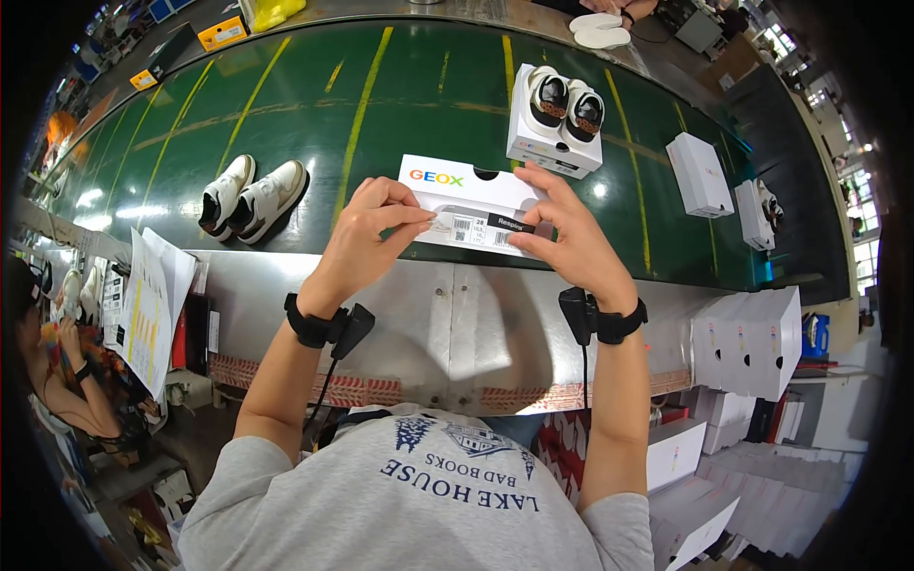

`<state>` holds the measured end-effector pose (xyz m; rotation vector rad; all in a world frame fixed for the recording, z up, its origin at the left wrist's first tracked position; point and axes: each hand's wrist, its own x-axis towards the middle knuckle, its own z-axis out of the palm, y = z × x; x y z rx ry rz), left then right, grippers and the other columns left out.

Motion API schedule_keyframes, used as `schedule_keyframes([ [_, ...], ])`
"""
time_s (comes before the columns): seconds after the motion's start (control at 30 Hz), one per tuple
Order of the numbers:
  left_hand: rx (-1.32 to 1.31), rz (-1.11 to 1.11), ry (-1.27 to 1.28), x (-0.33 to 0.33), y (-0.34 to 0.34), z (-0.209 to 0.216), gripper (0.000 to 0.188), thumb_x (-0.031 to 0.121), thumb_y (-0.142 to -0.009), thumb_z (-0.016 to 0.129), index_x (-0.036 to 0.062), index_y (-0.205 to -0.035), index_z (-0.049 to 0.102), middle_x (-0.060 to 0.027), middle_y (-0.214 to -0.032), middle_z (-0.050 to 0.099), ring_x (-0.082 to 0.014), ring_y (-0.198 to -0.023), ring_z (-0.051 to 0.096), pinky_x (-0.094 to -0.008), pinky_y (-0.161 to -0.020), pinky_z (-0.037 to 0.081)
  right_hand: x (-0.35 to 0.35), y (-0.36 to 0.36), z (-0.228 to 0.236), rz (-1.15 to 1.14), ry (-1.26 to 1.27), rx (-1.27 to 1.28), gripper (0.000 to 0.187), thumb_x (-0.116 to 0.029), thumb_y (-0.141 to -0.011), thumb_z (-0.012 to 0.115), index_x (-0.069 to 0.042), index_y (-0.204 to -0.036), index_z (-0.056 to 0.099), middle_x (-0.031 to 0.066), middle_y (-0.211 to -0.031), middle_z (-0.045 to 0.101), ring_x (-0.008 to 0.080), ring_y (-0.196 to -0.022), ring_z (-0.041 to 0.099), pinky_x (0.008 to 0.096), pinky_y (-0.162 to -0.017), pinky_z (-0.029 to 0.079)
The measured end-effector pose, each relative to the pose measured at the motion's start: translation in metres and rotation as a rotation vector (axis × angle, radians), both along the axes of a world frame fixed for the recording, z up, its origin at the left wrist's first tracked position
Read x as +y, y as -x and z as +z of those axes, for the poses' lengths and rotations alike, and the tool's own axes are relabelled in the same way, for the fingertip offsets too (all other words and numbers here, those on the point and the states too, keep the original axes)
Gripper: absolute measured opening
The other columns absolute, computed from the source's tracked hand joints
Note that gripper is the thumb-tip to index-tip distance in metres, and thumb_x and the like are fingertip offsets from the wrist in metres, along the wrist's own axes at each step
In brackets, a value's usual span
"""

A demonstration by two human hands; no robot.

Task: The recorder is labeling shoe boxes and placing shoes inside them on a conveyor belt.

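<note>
A white shoe box [486,195] stands at the near edge of the green belt, one long side turned toward me. A printed label [466,228] with barcodes and a black tag-like strip [509,223] show low on that side. My left hand [367,233] is closed in a pinch at the label's left end; whatever lies between thumb and forefinger is too small to make out. My right hand [576,228] grips the box's right end, fingers at the upper edge and thumb low by the black strip.
A white pair of sneakers [252,200] sits on the green belt [400,105] at left. Another pair [566,103] rests on a white box beyond my hands. More white boxes stand at right [700,176] and in stacks [747,343]. A person [81,381] sits at left.
</note>
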<state>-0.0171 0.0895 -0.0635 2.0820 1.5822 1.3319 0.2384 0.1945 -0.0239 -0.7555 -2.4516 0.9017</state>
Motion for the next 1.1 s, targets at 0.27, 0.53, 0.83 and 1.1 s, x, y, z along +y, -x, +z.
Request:
schedule_keyframes([
  [0.27,0.039,-0.007,-0.019,0.006,0.001,-0.001,0.017,0.000,-0.075,0.072,0.0065,-0.091,0.073,-0.0057,-0.090,0.058,-0.0217,-0.086,0.054,-0.0311,-0.073,0.045,0.004,0.001,-0.002,-0.031,0.033,0.013,0.025,-0.013,-0.078,0.074,-0.002,-0.075,0.052,0.0172,-0.143,0.040,0.0338,-0.135,0.035,0.0387,-0.102,0.038],
  [0.53,-0.062,0.024,0.042,0.013,-0.006,0.001,0.029,-0.004,-0.080,0.064,0.0021,-0.105,0.049,-0.0117,-0.102,0.051,-0.0261,-0.088,0.049,-0.0330,-0.077,0.043,0.019,0.007,-0.017,-0.187,-0.011,0.239,0.026,0.004,-0.081,0.062,-0.002,-0.101,0.046,0.0168,-0.133,0.044,0.0334,-0.129,0.041,0.0390,-0.104,0.037],
  [0.83,0.667,-0.077,-0.133,0.028,-0.100,-0.013,0.056,0.018,-0.079,0.059,-0.0053,-0.129,0.048,-0.0195,-0.141,0.043,-0.0323,-0.134,0.037,-0.0442,-0.112,0.026,0.014,0.036,-0.046,-0.438,0.062,0.527,0.054,-0.041,-0.103,0.024,0.000,-0.131,0.044,0.0149,-0.118,0.059,0.0274,-0.116,0.044,0.0389,-0.104,0.027],
  [1.1,0.585,0.032,-0.063,0.020,-0.040,-0.020,0.057,0.001,-0.077,0.052,-0.0038,-0.134,0.043,-0.0193,-0.142,0.042,-0.0308,-0.135,0.038,-0.0430,-0.112,0.028,0.021,0.055,-0.041,-0.493,-0.323,0.167,0.036,-0.028,-0.095,0.052,-0.007,-0.124,0.051,0.0108,-0.110,0.058,0.0302,-0.110,0.048,0.0446,-0.098,0.032],
])
